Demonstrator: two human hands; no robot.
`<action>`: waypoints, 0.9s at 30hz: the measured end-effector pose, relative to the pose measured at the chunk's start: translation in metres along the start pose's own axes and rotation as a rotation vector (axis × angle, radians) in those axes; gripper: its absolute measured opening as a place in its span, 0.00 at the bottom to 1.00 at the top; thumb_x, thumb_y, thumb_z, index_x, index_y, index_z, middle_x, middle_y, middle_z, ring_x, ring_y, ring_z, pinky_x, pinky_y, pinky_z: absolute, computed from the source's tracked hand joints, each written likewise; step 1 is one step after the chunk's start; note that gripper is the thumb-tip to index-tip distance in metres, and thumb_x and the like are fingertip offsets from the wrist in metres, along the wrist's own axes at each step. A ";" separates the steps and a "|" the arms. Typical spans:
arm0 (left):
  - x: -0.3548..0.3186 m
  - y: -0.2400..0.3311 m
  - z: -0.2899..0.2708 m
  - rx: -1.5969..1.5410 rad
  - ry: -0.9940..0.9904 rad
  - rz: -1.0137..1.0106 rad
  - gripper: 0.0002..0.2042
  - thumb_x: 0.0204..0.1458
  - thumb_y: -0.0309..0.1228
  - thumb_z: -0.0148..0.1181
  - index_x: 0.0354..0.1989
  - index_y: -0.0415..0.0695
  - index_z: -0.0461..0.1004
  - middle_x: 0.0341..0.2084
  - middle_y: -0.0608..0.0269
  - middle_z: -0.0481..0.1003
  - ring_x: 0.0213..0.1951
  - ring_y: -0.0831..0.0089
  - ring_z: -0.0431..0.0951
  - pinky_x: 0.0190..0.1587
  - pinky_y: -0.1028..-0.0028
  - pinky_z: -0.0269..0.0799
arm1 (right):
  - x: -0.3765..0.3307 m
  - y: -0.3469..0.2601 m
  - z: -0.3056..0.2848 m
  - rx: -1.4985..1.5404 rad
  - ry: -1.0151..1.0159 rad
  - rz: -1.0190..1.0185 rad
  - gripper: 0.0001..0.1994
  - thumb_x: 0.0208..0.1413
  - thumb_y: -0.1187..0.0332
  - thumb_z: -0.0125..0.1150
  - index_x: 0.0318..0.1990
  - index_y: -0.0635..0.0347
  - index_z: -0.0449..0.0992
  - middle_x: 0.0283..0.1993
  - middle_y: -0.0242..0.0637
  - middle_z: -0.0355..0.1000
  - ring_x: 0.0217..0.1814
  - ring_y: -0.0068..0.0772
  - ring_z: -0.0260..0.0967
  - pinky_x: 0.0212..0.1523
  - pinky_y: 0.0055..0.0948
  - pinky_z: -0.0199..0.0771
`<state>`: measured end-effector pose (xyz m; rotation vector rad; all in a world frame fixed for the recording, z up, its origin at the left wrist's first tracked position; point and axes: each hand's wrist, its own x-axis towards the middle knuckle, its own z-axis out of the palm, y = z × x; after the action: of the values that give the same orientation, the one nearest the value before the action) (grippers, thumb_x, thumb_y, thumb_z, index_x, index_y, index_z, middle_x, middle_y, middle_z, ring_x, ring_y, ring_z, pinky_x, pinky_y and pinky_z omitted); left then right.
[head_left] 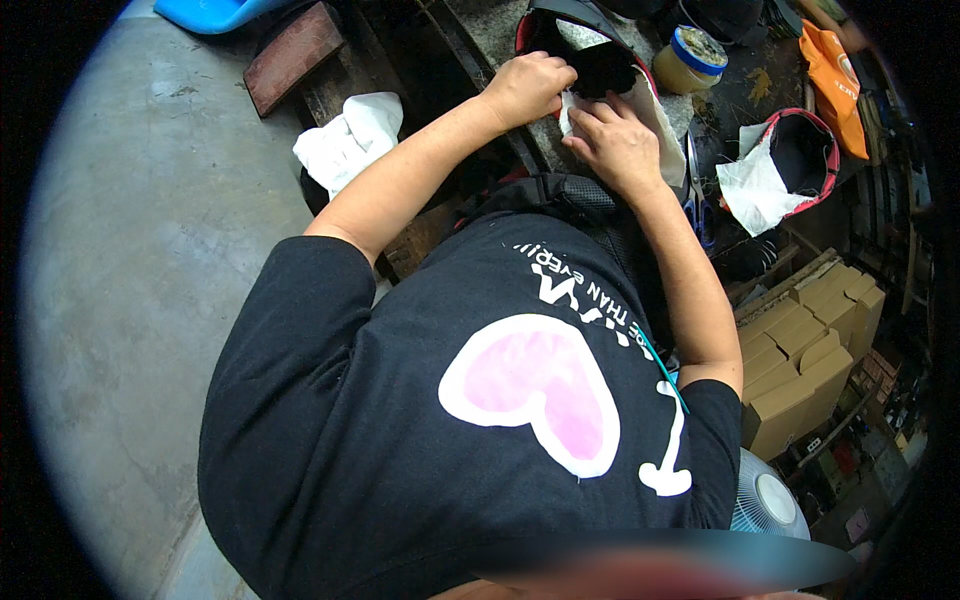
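Observation:
A black, hollow, curved piece with red edging and a white lining [662, 128] lies on the worktop in front of me; its exact kind I cannot make out. My left hand [533, 88] is closed on its near left edge, fingertips pinched at the rim. Close beside it, my right hand [622, 145] grips the white lining at the near edge, with fingers reaching over into the dark hollow. Blue-handled scissors [697, 205] lie just right of my right hand. Farther right is a similar black piece with red edging [832, 160], a white flap hanging from it.
A blue-rimmed jar [690, 62] of yellowish stuff stands behind my right hand. An orange cloth or bag [832, 88] lies at the far right. White cloth [352, 140] and a reddish-brown board [293, 58] are left. Cardboard boxes [810, 350] and a fan [772, 495] are lower right.

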<state>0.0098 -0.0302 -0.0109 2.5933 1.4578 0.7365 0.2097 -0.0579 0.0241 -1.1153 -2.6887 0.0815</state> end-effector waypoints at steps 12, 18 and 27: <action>0.002 -0.019 0.006 -0.067 0.035 -0.032 0.07 0.40 0.30 0.63 0.28 0.43 0.76 0.30 0.59 0.75 0.36 0.60 0.79 0.41 0.64 0.76 | 0.000 0.014 -0.003 0.091 -0.085 0.048 0.19 0.52 0.57 0.64 0.53 0.39 0.77 0.54 0.25 0.74 0.59 0.37 0.69 0.54 0.34 0.74; 0.000 -0.037 0.000 -0.302 -0.089 -0.143 0.08 0.46 0.32 0.63 0.32 0.43 0.77 0.32 0.56 0.76 0.37 0.58 0.79 0.40 0.65 0.74 | 0.000 0.023 -0.001 0.303 -0.203 0.288 0.16 0.58 0.57 0.58 0.53 0.45 0.77 0.50 0.33 0.76 0.54 0.43 0.72 0.51 0.35 0.73; 0.001 -0.011 0.001 -0.048 -0.089 -0.067 0.13 0.46 0.37 0.65 0.36 0.42 0.77 0.36 0.56 0.74 0.44 0.56 0.76 0.48 0.63 0.74 | 0.001 0.052 0.024 0.818 -0.068 0.550 0.16 0.66 0.60 0.51 0.53 0.61 0.75 0.44 0.38 0.77 0.47 0.28 0.71 0.51 0.26 0.68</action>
<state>0.0019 -0.0230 -0.0150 2.4942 1.4751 0.6317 0.2398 -0.0196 -0.0061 -1.4745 -1.9439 1.1859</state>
